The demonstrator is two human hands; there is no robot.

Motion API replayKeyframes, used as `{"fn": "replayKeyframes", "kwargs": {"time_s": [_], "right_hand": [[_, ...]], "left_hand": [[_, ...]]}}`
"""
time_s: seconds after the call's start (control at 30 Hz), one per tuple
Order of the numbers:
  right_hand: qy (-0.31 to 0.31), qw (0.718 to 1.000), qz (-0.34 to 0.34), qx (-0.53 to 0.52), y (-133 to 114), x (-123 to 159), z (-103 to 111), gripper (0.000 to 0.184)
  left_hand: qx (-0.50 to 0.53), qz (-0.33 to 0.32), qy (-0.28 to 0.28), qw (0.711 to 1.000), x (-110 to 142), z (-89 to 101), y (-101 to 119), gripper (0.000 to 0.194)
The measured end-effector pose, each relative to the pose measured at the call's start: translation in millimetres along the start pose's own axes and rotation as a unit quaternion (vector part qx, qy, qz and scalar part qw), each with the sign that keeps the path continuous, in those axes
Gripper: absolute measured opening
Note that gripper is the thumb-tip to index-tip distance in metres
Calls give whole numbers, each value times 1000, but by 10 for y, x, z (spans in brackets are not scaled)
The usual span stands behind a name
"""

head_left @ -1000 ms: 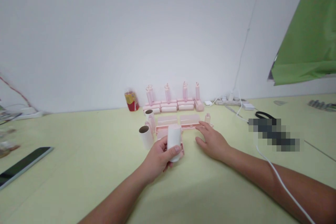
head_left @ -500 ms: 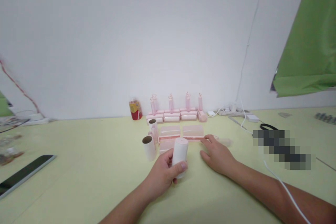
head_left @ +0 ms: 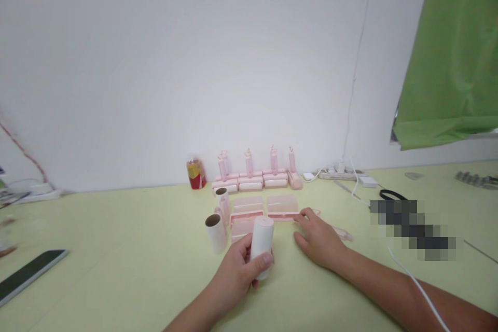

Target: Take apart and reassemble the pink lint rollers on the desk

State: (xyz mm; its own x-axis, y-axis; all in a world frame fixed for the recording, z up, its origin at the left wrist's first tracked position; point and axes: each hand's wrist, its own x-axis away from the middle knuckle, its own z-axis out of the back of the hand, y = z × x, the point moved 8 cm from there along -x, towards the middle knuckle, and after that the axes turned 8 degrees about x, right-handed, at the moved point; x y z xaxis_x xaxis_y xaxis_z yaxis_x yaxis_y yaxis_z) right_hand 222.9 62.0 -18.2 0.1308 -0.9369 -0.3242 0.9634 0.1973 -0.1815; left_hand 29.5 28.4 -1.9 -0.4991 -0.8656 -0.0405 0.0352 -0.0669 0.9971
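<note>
My left hand [head_left: 243, 264] is wrapped around a white lint roller roll [head_left: 262, 241] with a pink end cap, held upright. My right hand [head_left: 317, 236] has its thumb apart from its fingers; the fingertips touch the right edge of an open pink case [head_left: 282, 216] with a clear lid. Beside that lies another open pink case [head_left: 247, 216], and a third clear pink piece is partly hidden behind the held roll. To the left stand a white roll with a bare cardboard core [head_left: 216, 236] and a second roll [head_left: 221, 193], with pink handles [head_left: 223, 210] by them.
Along the wall are several closed pink cases [head_left: 251, 184] with upright pink handles [head_left: 249, 163]. A red and yellow package [head_left: 196, 174] stands left of them. At right lie a power strip [head_left: 336, 174] and a white cable [head_left: 418, 288]. A tablet-like device [head_left: 31, 272] lies left.
The view has shifted slightly, so the things on the table sit a little lower and further left. Both hands keep nearly the same pose, the left still around the roll.
</note>
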Motion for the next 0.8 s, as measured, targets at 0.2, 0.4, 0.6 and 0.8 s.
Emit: {"fn": "replayKeyframes", "kwargs": {"time_s": [0.2,0.4,0.6,0.8], "right_hand": [[1,999,-19,31,90,-43,9,33],[-45,997,-12,65,184,-88,-139,24],[-7,999,-26,41,207,-110,-89,17],[55,997,-42,-28,258,-130,32,19]], "left_hand": [[10,-8,-3,1000,3,-5,6,45],[9,-15,-4,1000,-6,10,-12,46],[8,-22,-5,1000,-8,20,10,45],[12,-28,-3,1000,-23,23,27,46]]}}
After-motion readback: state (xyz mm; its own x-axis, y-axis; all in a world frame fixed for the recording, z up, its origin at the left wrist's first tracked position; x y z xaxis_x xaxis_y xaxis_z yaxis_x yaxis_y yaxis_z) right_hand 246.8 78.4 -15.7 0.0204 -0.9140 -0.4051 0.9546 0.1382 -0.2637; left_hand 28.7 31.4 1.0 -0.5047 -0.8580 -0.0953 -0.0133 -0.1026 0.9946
